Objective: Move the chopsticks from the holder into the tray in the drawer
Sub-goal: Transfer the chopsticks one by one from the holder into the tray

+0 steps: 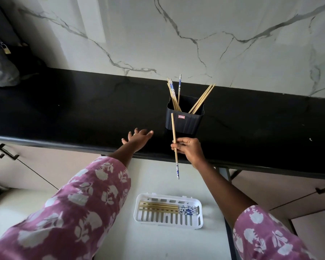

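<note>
The right hand (189, 150) pinches one chopstick (173, 132) near its middle between thumb and fingers (176, 146), just in front of the black holder (186, 124). The stick is almost upright, patterned end down, probably ready to go down to the tray. The left hand (138, 138) is palm down at the near edge of the dark surface (82, 113), fingers spread and holding nothing, I think for balance. In the holder the other chopsticks (201, 99) lean left and right. Nearer and lower, the white tray (139, 212) lies in the open drawer (157, 177), with the placed chopsticks (161, 207) side by side along its far side.
</note>
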`<control>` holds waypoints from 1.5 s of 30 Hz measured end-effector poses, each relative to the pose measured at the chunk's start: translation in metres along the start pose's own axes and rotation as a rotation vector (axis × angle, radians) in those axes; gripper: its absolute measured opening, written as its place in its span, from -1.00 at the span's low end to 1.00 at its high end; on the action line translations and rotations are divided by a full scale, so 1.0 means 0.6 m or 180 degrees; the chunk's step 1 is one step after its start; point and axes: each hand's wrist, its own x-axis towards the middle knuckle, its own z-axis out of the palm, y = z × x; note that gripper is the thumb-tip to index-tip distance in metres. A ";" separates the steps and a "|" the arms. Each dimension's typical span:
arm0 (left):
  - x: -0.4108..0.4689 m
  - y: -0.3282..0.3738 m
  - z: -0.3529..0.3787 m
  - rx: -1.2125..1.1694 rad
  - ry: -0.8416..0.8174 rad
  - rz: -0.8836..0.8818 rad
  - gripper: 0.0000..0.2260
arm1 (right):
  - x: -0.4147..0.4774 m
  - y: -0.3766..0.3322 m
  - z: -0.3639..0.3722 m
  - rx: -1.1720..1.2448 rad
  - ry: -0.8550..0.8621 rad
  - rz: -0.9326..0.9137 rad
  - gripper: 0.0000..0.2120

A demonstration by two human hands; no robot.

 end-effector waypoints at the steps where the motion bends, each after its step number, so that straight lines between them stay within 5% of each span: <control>1: 0.001 -0.009 0.008 0.0125 -0.0130 -0.0102 -0.42 | -0.001 0.011 0.002 -0.0076 -0.0079 0.0033 -0.74; 6: -0.002 -0.043 0.047 0.0796 -0.0508 -0.0113 -0.26 | -0.029 0.080 0.016 -0.1157 -0.0737 -0.0011 -0.77; 18: 0.001 -0.040 0.046 0.0913 -0.0568 -0.0204 -0.29 | -0.126 0.220 0.081 -0.3455 -0.1843 0.0150 -0.84; 23: -0.002 -0.036 0.048 0.0943 -0.0548 -0.0276 -0.30 | -0.151 0.248 0.099 -0.3338 -0.1755 0.0566 -0.73; 30: -0.002 -0.030 0.041 0.0986 -0.0650 -0.0334 -0.32 | -0.167 0.276 0.111 -0.4014 -0.2253 -0.0841 -0.78; 34: 0.001 -0.030 0.039 0.1027 -0.0711 -0.0361 -0.33 | -0.166 0.271 0.117 -0.3842 -0.2026 0.0119 -0.77; 45: -0.003 -0.022 0.023 0.1023 -0.0894 -0.0379 -0.31 | -0.154 0.271 0.102 -0.3691 -0.1537 -0.0127 -0.71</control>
